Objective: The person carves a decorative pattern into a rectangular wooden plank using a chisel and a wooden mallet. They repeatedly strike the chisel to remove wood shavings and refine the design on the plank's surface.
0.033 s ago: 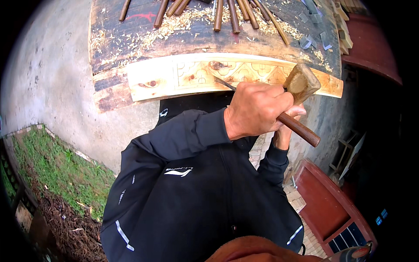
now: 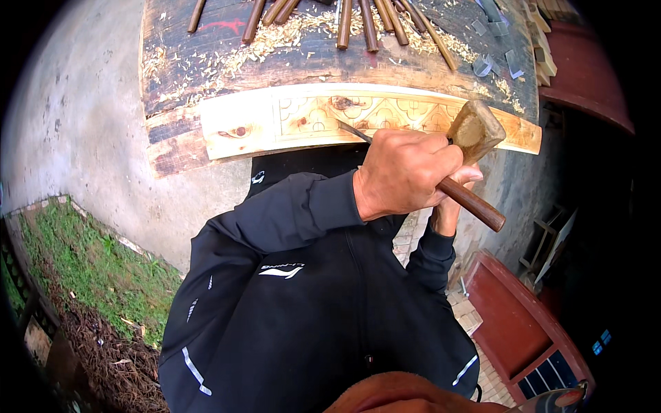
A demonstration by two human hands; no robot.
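Observation:
My left hand is closed round the brown wooden handle of a carving chisel. The dark blade runs out to the left past my knuckles, and its tip rests at the carved wooden board. Pencilled shapes and cut curved motifs cover the middle of this pale board, and a few dark knots show. Just beyond the left hand is the wooden head of a mallet. Its handle is mostly hidden; my right hand, partly covered by the left, is closed about it.
The board lies along the near edge of a worn wooden workbench. Several tools with brown handles lie at the far side among wood shavings. Clear plastic scraps sit at the far right. A red-brown box-like piece stands lower right.

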